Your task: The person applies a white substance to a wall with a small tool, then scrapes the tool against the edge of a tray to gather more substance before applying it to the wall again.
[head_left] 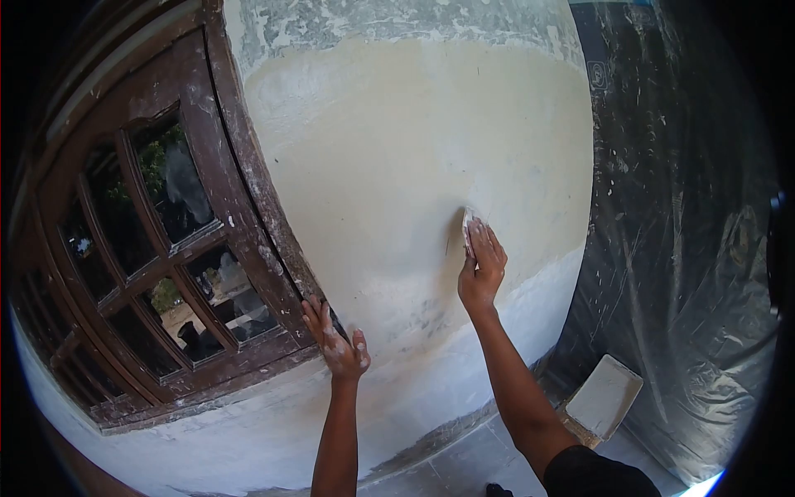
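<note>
My right hand (484, 269) is closed on a thin, white-dusted flat piece (468, 230) and holds its edge against the wall (389, 166). The exact kind of the piece cannot be made out, since my fingers cover most of it. White smears mark those fingers. Lower and to the left, my left hand (341, 344) is open, its dusty fingers spread at the lower corner of the brown wooden window frame (277, 248). It holds nothing. Between the hands the wall is cream, with grey patches below.
A tray (603, 402) of pale material stands on the tiled floor (464, 464) at lower right. Dark plastic sheeting (662, 232) hangs along the right side. Several glass panes (172, 178) fill the window at left.
</note>
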`<state>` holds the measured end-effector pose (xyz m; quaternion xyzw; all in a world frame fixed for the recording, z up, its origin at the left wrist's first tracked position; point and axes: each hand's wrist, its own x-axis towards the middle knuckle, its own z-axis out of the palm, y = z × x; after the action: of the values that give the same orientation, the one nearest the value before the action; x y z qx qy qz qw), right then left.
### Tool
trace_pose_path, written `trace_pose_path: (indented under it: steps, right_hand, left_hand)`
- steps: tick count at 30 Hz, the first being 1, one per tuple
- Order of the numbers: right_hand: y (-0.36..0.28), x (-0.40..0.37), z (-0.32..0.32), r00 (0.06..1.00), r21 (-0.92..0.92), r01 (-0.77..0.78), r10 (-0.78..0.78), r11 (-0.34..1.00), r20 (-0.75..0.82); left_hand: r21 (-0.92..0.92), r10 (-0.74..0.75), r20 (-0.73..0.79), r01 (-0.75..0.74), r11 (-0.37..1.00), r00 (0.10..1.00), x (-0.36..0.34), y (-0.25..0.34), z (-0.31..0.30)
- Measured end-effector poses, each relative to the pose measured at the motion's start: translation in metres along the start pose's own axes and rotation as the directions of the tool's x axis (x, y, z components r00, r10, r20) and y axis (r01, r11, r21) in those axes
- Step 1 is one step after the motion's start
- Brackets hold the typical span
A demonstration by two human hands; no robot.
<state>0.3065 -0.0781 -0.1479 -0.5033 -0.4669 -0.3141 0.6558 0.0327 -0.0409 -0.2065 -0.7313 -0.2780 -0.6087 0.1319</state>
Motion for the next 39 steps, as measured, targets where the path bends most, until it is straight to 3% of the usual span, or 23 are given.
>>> trace_pose_path:
  steps: [5,9,11,13,14,18,20,22,25,28,30,33,38,39]
  right_hand:
    - [-0.021,-0.088,0.012,0.986,0.005,0.016,-0.016,1.000,0.165]
    - [-0.064,-0.189,-0.026,0.923,0.119,0.002,-0.048,0.993,0.382]
    - [-0.070,-0.197,-0.040,0.901,0.144,-0.002,-0.060,0.990,0.429]
    - [-0.068,-0.175,-0.044,0.940,0.262,-0.124,0.029,0.957,0.339]
    - [-0.059,-0.147,-0.038,0.976,0.260,-0.070,0.013,0.963,0.215]
    - [-0.018,-0.009,-0.011,0.997,0.122,-0.053,0.059,0.991,-0.049]
    - [-0.004,0.016,0.003,0.993,0.091,-0.052,0.061,0.994,-0.100]
    - [0.009,0.018,0.015,0.999,-0.004,0.010,-0.010,1.000,-0.033]
    - [-0.018,-0.057,0.012,0.991,-0.025,0.065,-0.062,0.998,0.117]
    - [-0.053,-0.163,-0.017,0.940,0.135,0.051,-0.094,0.990,0.329]
    - [-0.061,-0.208,-0.039,0.881,0.239,-0.044,-0.075,0.970,0.468]
    - [-0.047,-0.176,-0.050,0.930,0.235,-0.098,0.005,0.967,0.368]
    - [0.009,-0.029,-0.022,0.998,-0.032,-0.043,0.041,0.999,-0.052]
    - [0.024,-0.025,-0.008,0.992,0.054,-0.120,0.121,0.991,-0.025]
  left_hand:
    - [-0.013,0.002,-0.006,-0.002,1.000,1.000,0.000,-0.001,0.000]
    - [-0.031,0.006,-0.005,-0.006,1.000,1.000,0.002,0.000,-0.002]
    - [-0.035,0.011,0.000,-0.011,0.999,1.000,0.001,0.000,-0.001]
    - [-0.027,0.001,-0.004,-0.002,1.000,1.000,0.001,-0.001,0.000]
    - [-0.029,-0.002,-0.001,0.002,1.000,1.000,0.000,-0.001,-0.001]
    - [-0.011,0.014,0.014,-0.014,1.000,1.000,0.002,0.001,-0.001]
    - [-0.018,0.008,0.011,-0.008,1.000,1.000,0.001,0.001,-0.003]
    - [-0.004,-0.025,0.029,0.025,1.000,0.999,0.001,0.002,-0.002]
    - [-0.007,-0.021,0.017,0.021,1.000,1.000,0.001,0.001,-0.002]
    - [-0.013,-0.006,0.006,0.006,1.000,1.000,0.003,0.003,-0.003]
    - [-0.014,0.003,0.007,-0.003,1.000,1.000,0.003,0.003,-0.002]
    - [-0.010,0.030,0.005,-0.030,1.000,1.000,0.004,0.000,-0.003]
    - [-0.002,0.024,0.006,-0.024,1.000,1.000,0.003,0.003,-0.003]
    - [-0.004,0.015,0.010,-0.015,1.000,1.000,0.004,0.003,-0.003]
